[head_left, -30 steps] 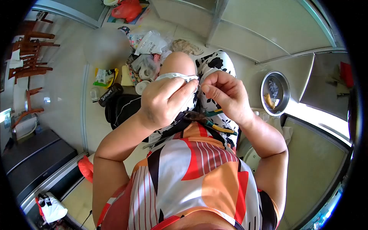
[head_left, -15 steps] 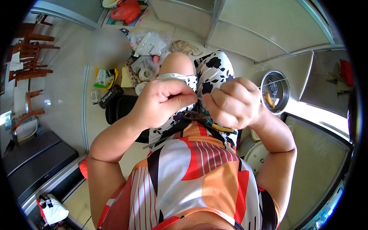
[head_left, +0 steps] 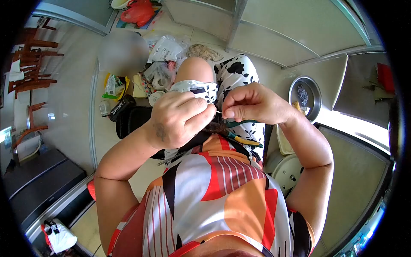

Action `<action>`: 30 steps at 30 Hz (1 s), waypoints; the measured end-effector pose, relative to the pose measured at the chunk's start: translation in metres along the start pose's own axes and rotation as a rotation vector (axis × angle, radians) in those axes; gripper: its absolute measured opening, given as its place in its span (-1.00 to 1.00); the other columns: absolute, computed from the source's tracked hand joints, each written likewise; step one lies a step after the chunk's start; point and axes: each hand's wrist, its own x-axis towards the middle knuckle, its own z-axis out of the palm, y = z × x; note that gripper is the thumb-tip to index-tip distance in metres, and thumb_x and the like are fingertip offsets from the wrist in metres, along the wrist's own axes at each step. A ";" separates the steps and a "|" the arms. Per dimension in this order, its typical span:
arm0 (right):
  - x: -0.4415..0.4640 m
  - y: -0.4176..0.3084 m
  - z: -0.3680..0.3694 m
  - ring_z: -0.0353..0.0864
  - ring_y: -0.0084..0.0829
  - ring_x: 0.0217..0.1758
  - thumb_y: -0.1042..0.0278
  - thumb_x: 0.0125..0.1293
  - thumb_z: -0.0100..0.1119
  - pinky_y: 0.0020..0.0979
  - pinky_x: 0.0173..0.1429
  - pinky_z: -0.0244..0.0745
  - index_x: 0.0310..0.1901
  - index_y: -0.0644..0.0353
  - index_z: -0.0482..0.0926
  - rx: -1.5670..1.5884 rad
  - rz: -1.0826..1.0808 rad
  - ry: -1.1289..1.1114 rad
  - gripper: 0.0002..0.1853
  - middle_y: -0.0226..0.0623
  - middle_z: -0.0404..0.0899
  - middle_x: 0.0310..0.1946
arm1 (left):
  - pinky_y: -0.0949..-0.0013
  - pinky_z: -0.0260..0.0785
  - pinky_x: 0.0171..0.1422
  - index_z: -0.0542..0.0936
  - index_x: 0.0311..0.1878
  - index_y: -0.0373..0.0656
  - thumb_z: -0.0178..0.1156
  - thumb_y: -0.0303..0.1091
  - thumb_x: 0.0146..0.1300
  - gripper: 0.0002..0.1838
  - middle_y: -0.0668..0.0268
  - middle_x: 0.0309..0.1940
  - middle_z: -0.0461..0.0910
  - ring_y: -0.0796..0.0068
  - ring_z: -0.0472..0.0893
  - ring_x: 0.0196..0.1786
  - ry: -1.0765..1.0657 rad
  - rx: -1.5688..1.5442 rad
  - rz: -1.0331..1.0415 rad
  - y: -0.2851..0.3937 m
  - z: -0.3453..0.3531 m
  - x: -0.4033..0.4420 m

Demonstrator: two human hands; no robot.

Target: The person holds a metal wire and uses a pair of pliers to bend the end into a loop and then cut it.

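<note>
My left hand (head_left: pixel 180 120) is closed in a pinch over my lap, its back turned up. Facing it, my right hand (head_left: pixel 254 105) pinches with thumb and forefinger. A short bit of thin, pale wire (head_left: pixel 219 112) shows between the two sets of fingertips; the rest is hidden in the hands. Below them, pliers with yellow and green handles (head_left: pixel 245 141) lie on my lap, beside a dark brown item (head_left: pixel 215 127) that I cannot make out.
To the right stands a metal bowl (head_left: pixel 317 107) holding small grey pieces. A round lidded pot (head_left: pixel 286 173) is by my right elbow. Plastic bags (head_left: pixel 165 49) and a black cylinder (head_left: pixel 122 107) lie on the floor at left. Cabinet panels (head_left: pixel 278 40) rise ahead.
My left hand has rolled over so its back faces up. The right hand has turned from a fist-like grip to a pinch, and the long strand sticking out to its right no longer shows.
</note>
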 end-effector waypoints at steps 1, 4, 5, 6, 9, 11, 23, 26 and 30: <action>0.001 0.002 0.001 0.46 -0.69 -0.43 0.31 0.28 0.22 -0.60 -0.33 0.37 -0.25 0.26 0.61 -0.021 -0.029 -0.009 -0.82 -0.51 0.53 -0.49 | 0.40 0.32 -0.53 0.58 -0.38 -0.21 0.23 -0.45 -0.09 -0.86 0.40 -0.50 0.43 0.46 0.50 -0.50 -0.037 0.004 0.000 0.002 -0.002 0.000; 0.000 -0.003 0.005 0.49 -0.58 -0.46 0.37 0.17 0.27 -0.50 -0.36 0.38 -0.35 0.26 0.59 -0.231 -0.086 0.051 -0.87 -0.42 0.55 -0.53 | 0.38 0.33 -0.53 0.56 -0.40 -0.20 0.24 -0.44 -0.08 -0.87 0.38 -0.51 0.44 0.42 0.52 -0.50 -0.124 0.002 -0.047 0.007 -0.005 0.000; 0.000 -0.005 0.007 0.52 -0.53 -0.46 0.39 0.14 0.28 -0.47 -0.37 0.39 -0.37 0.26 0.59 -0.295 -0.100 0.077 -0.88 -0.38 0.55 -0.54 | 0.35 0.32 -0.51 0.56 -0.39 -0.19 0.25 -0.46 -0.08 -0.87 0.35 -0.51 0.45 0.39 0.50 -0.52 -0.114 -0.053 -0.105 0.008 -0.004 -0.001; 0.000 -0.008 0.009 0.53 -0.45 -0.45 0.40 0.11 0.28 -0.44 -0.38 0.40 -0.39 0.25 0.57 -0.458 -0.220 0.130 -0.88 -0.35 0.55 -0.53 | 0.33 0.32 -0.50 0.56 -0.38 -0.19 0.26 -0.49 -0.07 -0.87 0.32 -0.51 0.45 0.35 0.48 -0.53 -0.104 -0.107 -0.162 0.008 -0.001 -0.003; 0.000 -0.011 0.016 0.55 -0.24 -0.41 0.41 0.01 0.27 -0.36 -0.39 0.43 -0.42 0.22 0.51 -0.869 -0.516 0.291 -0.86 -0.27 0.52 -0.52 | 0.30 0.32 -0.46 0.53 -0.40 -0.25 0.24 -0.54 0.04 -0.93 0.22 -0.54 0.46 0.25 0.47 -0.53 -0.122 -0.282 -0.350 0.008 -0.002 -0.001; -0.001 -0.010 0.023 0.54 -0.15 -0.38 0.41 -0.04 0.25 -0.33 -0.40 0.44 -0.43 0.19 0.47 -1.041 -0.628 0.404 -0.84 -0.25 0.50 -0.50 | 0.31 0.32 -0.46 0.52 -0.40 -0.29 0.22 -0.57 0.07 -0.94 0.20 -0.55 0.46 0.23 0.48 -0.53 -0.129 -0.426 -0.479 0.007 -0.002 -0.003; 0.007 0.006 0.000 0.55 -0.28 -0.37 0.42 0.12 0.28 -0.42 -0.26 0.45 -0.30 0.28 0.58 -0.374 -0.121 0.199 -0.85 -0.20 0.55 -0.44 | 0.33 0.39 -0.40 0.57 -0.33 -0.24 0.24 -0.46 0.12 -0.92 0.17 -0.49 0.57 0.21 0.58 -0.47 -0.090 -0.465 -0.598 0.005 0.014 -0.004; 0.004 -0.004 0.007 0.51 -0.27 -0.40 0.41 0.02 0.33 -0.38 -0.27 0.41 -0.29 0.25 0.56 -0.952 -0.544 0.647 -0.78 -0.32 0.52 -0.47 | 0.31 0.37 -0.44 0.56 -0.35 -0.22 0.24 -0.47 0.12 -0.94 0.18 -0.51 0.56 0.22 0.57 -0.50 0.011 -0.397 -0.530 -0.005 0.023 -0.010; -0.033 0.030 0.036 0.53 -0.27 -0.19 0.36 -0.12 0.37 -0.22 -0.15 0.41 -0.30 0.13 0.53 -1.325 -0.648 0.602 -0.70 -0.33 0.53 -0.23 | 0.37 0.35 -0.46 0.55 -0.35 -0.25 0.24 -0.49 0.13 -0.93 0.20 -0.54 0.54 0.29 0.55 -0.54 0.110 -0.222 -0.557 -0.016 0.015 -0.013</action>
